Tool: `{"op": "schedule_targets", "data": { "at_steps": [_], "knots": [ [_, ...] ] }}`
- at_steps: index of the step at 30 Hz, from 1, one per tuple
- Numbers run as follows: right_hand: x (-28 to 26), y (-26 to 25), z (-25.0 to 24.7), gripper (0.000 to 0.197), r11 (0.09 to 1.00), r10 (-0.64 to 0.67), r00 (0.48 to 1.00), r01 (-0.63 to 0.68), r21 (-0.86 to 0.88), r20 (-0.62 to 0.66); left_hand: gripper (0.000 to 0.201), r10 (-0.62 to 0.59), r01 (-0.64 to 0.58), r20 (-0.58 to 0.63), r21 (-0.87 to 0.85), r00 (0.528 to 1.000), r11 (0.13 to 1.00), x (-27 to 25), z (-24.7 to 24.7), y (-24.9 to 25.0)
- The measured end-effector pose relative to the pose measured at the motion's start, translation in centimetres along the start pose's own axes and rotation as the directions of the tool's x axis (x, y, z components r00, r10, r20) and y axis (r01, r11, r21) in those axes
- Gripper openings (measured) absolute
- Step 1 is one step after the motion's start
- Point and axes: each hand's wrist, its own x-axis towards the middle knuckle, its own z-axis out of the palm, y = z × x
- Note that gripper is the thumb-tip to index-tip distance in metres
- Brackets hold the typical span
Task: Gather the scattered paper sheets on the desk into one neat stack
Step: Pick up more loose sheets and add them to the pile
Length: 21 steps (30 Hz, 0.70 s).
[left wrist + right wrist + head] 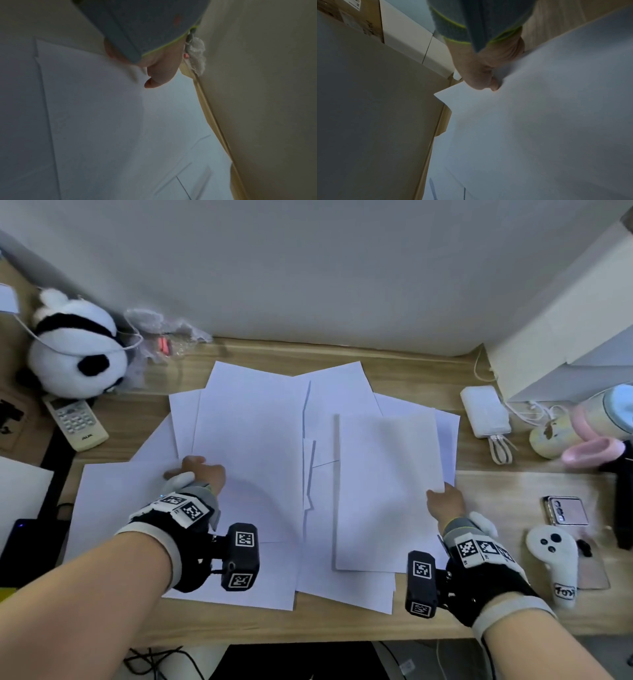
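Clearly the paper sheets (253, 440) lie spread and overlapping on the desk (496, 491), not yet one stack. The right hand (445, 503) pinches the right edge of one raised sheet (387, 491), probably to carry it over the others. The left hand (202, 474) rests on the left sheets with curled fingers, seemingly holding an edge, perhaps to steady them.

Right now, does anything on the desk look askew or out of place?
Yes: the paper sheets lie fanned at different angles, overlapping, not yet stacked. The right hand pinches one sheet's edge; the left hand rests on another.
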Motion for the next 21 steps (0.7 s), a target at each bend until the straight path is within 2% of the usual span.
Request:
{"op": "schedule_targets", "data": {
  "at_steps": [2,3,5,7,12,16,19,21],
  "knots": [
    [0.2,-0.1,0.5,0.027,0.999,0.011,0.999,-0.012,-0.032,-0.034,0.055,-0.024,0.024,-0.099,-0.004,0.995,1.000,0.1,-0.7,-0.3],
    [0.2,-0.2,0.6,0.027,0.999,0.017,0.999,-0.019,-0.045,-0.039,0.061,-0.033,0.034,-0.107,0.004,0.994,0.999,0.2,-0.9,-0.5],
    [0.3,-0.3,0.7,0.018,0.998,0.036,0.999,-0.038,-0.040,-0.035,0.080,-0.054,0.058,-0.075,0.056,0.996,0.997,0.6,-1.1,-0.9],
    [0.4,-0.4,0.7,0.016,0.998,0.045,0.998,-0.047,-0.042,-0.039,0.089,-0.079,0.081,-0.038,0.072,0.996,0.994,0.6,-1.3,-0.7],
    [0.4,-0.6,0.6,0.009,0.994,0.039,0.999,-0.041,-0.105,-0.020,0.081,-0.059,0.057,0.045,0.030,0.997,0.998,-0.3,-1.1,0.3],
    [-0.2,-0.9,0.5,0.032,0.993,0.020,1.000,-0.017,-0.119,0.024,0.041,0.081,-0.069,0.089,-0.126,0.993,0.990,-0.1,-1.1,0.9],
    [-0.5,-1.0,0.3,0.033,0.997,0.016,0.999,-0.012,-0.080,0.044,0.032,0.205,-0.165,0.155,-0.239,0.966,0.957,-0.8,-1.3,1.9],
    [-0.7,-1.1,0.1,0.031,0.998,0.022,0.997,-0.018,-0.055,0.069,0.027,0.255,-0.179,0.200,-0.334,0.946,0.925,-1.4,-1.4,2.7]
  ]
}}
